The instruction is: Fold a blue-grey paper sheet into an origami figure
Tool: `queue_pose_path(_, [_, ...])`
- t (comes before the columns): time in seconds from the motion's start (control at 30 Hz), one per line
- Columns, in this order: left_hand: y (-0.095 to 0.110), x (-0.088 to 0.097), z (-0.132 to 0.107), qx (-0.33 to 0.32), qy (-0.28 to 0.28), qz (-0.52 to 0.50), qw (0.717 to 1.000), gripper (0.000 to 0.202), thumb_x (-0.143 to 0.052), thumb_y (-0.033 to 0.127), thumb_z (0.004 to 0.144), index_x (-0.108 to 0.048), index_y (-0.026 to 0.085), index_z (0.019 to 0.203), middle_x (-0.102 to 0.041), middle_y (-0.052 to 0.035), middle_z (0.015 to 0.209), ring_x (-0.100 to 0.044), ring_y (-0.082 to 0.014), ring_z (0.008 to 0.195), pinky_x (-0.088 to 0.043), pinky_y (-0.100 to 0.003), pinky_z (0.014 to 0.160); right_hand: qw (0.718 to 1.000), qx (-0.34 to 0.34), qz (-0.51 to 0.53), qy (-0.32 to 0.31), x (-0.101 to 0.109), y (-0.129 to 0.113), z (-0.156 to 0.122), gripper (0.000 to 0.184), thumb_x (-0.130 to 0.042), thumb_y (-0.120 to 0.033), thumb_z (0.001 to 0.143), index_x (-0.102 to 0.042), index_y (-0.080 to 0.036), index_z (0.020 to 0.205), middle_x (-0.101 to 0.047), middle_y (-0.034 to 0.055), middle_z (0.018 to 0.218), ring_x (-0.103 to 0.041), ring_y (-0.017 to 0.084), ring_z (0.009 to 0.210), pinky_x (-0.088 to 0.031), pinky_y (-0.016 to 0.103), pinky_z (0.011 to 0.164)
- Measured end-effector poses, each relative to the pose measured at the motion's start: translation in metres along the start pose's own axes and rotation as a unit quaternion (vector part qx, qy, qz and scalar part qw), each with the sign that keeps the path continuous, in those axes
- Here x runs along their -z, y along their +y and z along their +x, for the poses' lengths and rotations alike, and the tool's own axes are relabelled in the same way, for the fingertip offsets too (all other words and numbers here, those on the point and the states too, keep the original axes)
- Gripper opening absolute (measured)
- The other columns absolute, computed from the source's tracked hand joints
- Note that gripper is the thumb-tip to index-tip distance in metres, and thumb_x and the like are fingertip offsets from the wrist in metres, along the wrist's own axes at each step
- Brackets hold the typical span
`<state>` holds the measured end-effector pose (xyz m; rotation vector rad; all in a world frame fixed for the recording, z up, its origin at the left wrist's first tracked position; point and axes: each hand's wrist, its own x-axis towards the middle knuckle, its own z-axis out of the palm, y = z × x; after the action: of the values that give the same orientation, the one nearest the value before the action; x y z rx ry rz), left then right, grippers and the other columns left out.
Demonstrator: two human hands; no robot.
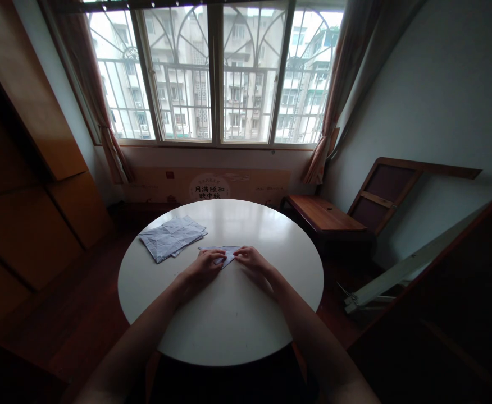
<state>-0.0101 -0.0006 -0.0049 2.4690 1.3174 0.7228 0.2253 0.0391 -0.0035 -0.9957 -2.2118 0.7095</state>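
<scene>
A small folded sheet of paper (pixel 229 256), pale blue-grey and roughly triangular, lies on the white round table (pixel 224 331). My left hand (pixel 208 262) rests on its left side with curled fingers, covering part of it. At the paper's right corner, the fingertips of my right hand (pixel 250 258) are pinched together on the edge. The paper's long edge faces the window and a point faces me. To the left, close to the table's rim, sits a stack of creased paper sheets (pixel 170 235) of the same colour, apart from both hands.
Behind the table stands a long printed box (pixel 246 182) under the barred window (pixel 216 84). A low wooden bench (pixel 326 214) and a leaning wooden frame (pixel 381 191) are on the right. Wooden cabinets (pixel 22 207) line the left.
</scene>
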Motion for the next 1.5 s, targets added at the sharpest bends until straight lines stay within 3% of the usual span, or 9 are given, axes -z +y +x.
queue_pose_path(1.5, [0.0018, 0.0019, -0.0011, -0.004, 0.002, -0.003, 1.000, 0.029, -0.057, 0.031, 0.087, -0.070, 0.025, 0.112, -0.064, -0.0054, 0.127, -0.055, -0.0250, 0.122, -0.033, -0.044, 0.110, 1.000, -0.008, -0.003, -0.009, 0.0008, -0.0003, 0.0000, 0.024, -0.062, -0.028, 0.083, -0.075, -0.018, 0.101, -0.070, 0.0095, 0.098, -0.065, 0.019, 0.083, -0.049, 0.030, 0.078])
